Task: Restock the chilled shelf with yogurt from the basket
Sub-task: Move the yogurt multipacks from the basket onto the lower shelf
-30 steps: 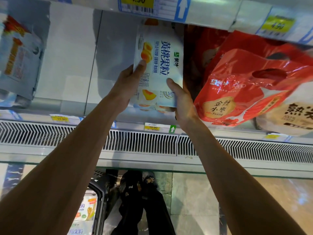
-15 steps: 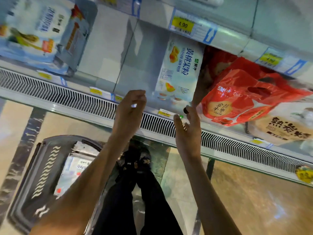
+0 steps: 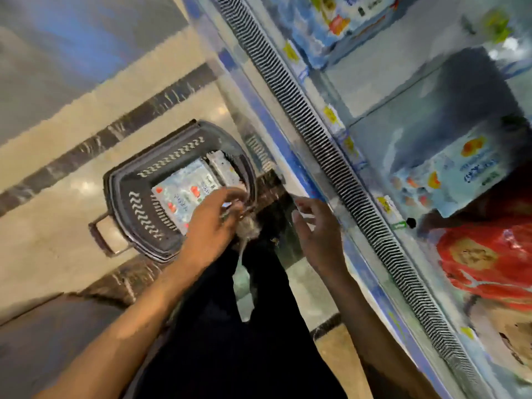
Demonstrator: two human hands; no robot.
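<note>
A dark plastic basket (image 3: 135,203) stands on the floor to my left, with a pale blue yogurt pack (image 3: 181,194) lying inside. My left hand (image 3: 213,223) hovers over the basket's right side, fingers loosely bent, holding nothing I can make out. My right hand (image 3: 313,231) hangs between the basket and the chiller front, fingers relaxed and empty. A pale blue yellow-peach yogurt pack (image 3: 460,174) sits on the chilled shelf (image 3: 397,116) at right. The frame is blurred.
The chiller's slatted vent strip (image 3: 339,168) runs diagonally along the shelf front with yellow price tags. Red bagged packs (image 3: 489,254) lie beside the yogurt on the shelf. More blue packs (image 3: 325,21) sit further along. My dark trousers (image 3: 244,326) fill the lower middle.
Both hands let go of the peach yogurt pack on the shelf and dropped toward the basket. My view swung down and left, bringing the basket into the middle.
</note>
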